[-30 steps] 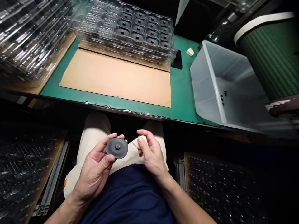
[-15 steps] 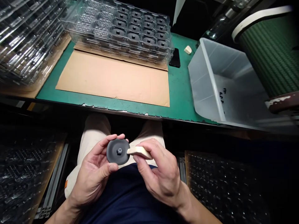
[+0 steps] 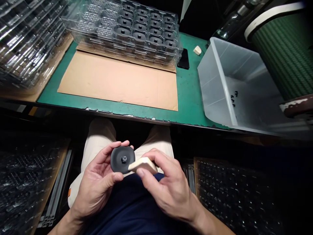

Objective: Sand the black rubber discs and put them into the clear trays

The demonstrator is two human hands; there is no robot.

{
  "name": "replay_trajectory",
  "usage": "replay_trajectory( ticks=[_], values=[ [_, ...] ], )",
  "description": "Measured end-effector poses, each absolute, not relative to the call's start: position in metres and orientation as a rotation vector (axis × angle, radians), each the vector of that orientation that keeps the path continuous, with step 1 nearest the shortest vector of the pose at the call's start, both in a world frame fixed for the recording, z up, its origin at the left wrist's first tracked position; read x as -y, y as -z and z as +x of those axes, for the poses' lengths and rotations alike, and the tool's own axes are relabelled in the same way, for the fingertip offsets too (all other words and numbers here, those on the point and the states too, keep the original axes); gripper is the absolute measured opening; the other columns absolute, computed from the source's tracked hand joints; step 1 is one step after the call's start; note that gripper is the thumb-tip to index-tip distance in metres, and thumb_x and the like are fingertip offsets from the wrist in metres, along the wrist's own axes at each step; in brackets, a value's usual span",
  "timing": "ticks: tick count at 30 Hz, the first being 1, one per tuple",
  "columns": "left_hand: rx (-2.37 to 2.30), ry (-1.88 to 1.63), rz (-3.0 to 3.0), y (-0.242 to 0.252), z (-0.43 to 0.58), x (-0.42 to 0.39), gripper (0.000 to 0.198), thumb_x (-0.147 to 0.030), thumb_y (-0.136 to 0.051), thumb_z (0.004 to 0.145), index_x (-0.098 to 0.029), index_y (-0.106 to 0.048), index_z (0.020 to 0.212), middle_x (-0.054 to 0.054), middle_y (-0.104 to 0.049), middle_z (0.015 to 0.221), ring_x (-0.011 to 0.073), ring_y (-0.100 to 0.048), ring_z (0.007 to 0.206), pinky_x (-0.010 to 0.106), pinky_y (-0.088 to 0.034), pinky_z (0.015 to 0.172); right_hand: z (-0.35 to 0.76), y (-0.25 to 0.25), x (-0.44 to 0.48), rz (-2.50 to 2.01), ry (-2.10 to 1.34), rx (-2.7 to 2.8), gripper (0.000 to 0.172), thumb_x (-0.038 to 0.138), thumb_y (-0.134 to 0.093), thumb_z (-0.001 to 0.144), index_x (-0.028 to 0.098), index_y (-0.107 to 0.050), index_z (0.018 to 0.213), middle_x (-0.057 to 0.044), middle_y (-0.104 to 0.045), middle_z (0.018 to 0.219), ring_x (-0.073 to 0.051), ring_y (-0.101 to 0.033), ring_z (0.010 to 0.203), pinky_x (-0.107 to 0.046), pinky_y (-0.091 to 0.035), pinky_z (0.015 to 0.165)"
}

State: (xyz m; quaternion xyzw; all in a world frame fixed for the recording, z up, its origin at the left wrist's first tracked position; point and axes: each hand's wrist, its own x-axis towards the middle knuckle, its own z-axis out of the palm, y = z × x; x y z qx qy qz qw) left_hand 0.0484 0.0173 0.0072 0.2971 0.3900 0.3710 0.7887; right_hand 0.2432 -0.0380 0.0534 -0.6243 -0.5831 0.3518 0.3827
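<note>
My left hand grips a round dark grey disc by its edge, fingers behind and thumb at the lower rim. A small raised stud stands at the disc's centre, facing me. Pinched between the thumb and fingers of my right hand is a cream-coloured block with a narrow tip. That tip meets the disc's lower right rim. Both hands are above my lap, in front of the bench edge.
On the green bench lie a cardboard sheet, a clear tray stack holding several dark discs, a phone and another cream block. A translucent bin stands right, beside a green cylinder. More clear trays rise left.
The cream block has slid down along the disc's right rim, turning a little with my right hand. My left hand keeps its hold on the disc, almost still.
</note>
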Motion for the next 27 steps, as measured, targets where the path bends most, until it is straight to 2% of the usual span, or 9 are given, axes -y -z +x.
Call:
replay_trajectory(
  ticks=[4,8,12,15,18,22,27],
  values=[
    [-0.831,-0.817,0.646,-0.006,0.048,-0.016,0.06,-0.021,-0.09,0.076,-0.03,-0.07,0.131,0.008,-0.066,0.145,0.0307,-0.064,0.131,0.034,-0.053,0.109,0.242,-0.056,0.038,-1.623,-0.782,1.51,0.005,0.016,-0.059,0.097,0.019,-0.062,0.098,-0.001,-0.057,0.083,-0.015,-0.052,0.073,-0.031,-0.045,0.069],
    [-0.824,-0.809,0.626,-0.007,0.049,-0.015,0.06,-0.021,-0.09,0.076,-0.03,-0.07,0.132,0.009,-0.067,0.144,0.0314,-0.063,0.131,0.035,-0.054,0.108,0.242,-0.054,0.035,-1.55,-0.924,1.566,0.005,0.019,-0.06,0.097,0.02,-0.064,0.101,-0.001,-0.057,0.082,-0.014,-0.054,0.072,-0.029,-0.046,0.068],
    [-0.809,-0.791,0.573,-0.009,0.05,-0.016,0.06,-0.024,-0.091,0.075,-0.029,-0.071,0.131,0.01,-0.067,0.143,0.0319,-0.063,0.131,0.033,-0.054,0.108,0.249,-0.042,0.03,-1.736,-0.657,1.553,0.014,0.016,-0.055,0.1,0.019,-0.068,0.103,-0.005,-0.062,0.091,-0.016,-0.056,0.08,-0.032,-0.047,0.075],
    [-0.812,-0.776,0.551,-0.01,0.049,-0.017,0.06,-0.027,-0.091,0.075,-0.028,-0.071,0.131,0.011,-0.065,0.146,0.0327,-0.063,0.132,0.032,-0.055,0.105,0.251,-0.04,0.029,-1.756,-0.747,1.45,0.012,0.022,-0.057,0.101,0.019,-0.069,0.102,-0.002,-0.06,0.085,-0.015,-0.053,0.073,-0.03,-0.046,0.07],
    [-0.829,-0.783,0.572,-0.012,0.045,-0.017,0.06,-0.026,-0.09,0.075,-0.028,-0.07,0.132,0.011,-0.065,0.145,0.034,-0.061,0.133,0.034,-0.054,0.107,0.248,-0.047,0.035,-1.694,-0.842,1.422,0.012,0.024,-0.059,0.1,0.019,-0.068,0.105,-0.003,-0.062,0.088,-0.015,-0.054,0.075,-0.031,-0.046,0.069],
    [-0.833,-0.784,0.571,-0.011,0.043,-0.016,0.062,-0.024,-0.087,0.079,-0.027,-0.066,0.137,0.011,-0.068,0.139,0.0352,-0.056,0.137,0.04,-0.048,0.114,0.241,-0.056,0.041,-1.606,-0.8,1.455,0.012,0.015,-0.059,0.098,0.017,-0.068,0.105,-0.005,-0.064,0.09,-0.016,-0.057,0.078,-0.032,-0.049,0.07],
    [-0.824,-0.775,0.554,-0.013,0.046,-0.016,0.058,-0.024,-0.085,0.081,-0.027,-0.067,0.136,0.009,-0.068,0.139,0.0325,-0.059,0.135,0.036,-0.048,0.112,0.236,-0.06,0.043,-1.578,-0.532,1.538,0.029,0.002,-0.059,0.092,0.014,-0.066,0.117,-0.01,-0.066,0.103,-0.021,-0.061,0.097,-0.036,-0.054,0.086]
  ],
)
